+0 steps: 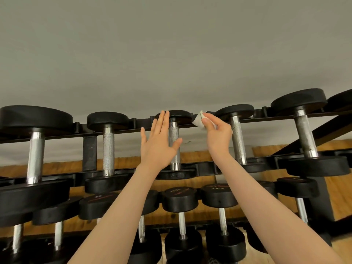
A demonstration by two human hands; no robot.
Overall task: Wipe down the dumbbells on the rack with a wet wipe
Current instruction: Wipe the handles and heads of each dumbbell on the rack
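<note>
**Wipe held between two top-row dumbbells**

The wipe (199, 121) is a small white wad, pinched in the fingertips of the right hand (217, 134). It sits at the far rail of the rack (133, 125), in the gap between the far heads of two dumbbells on the top row. Whether it touches the rail or either head cannot be told from here. Bunching it small looks deliberate: a tight pad fits between closely spaced heads and presses harder than a loose sheet.

The middle dumbbell (174, 141) lies with its knurled handle running away from the person, one head on the far rail, the other on the near rail. The left hand (159, 143) is open and flat, fingers straight and together, thumb spread across the handle. It holds nothing. Its fingertips reach the far head; contact is not clear. My guess is that it is there to steady the weight so it does not roll in its cradle under the wiping.

The right dumbbell (237, 136) sits just beyond the wipe, its handle behind the right wrist. Larger dumbbells flank these on both sides, and a lower row (180, 200) of black heads, one marked 22.5, lies beneath the arms. No head shows an obvious wet sheen, so how much of the rack is done is hard to judge.
</note>
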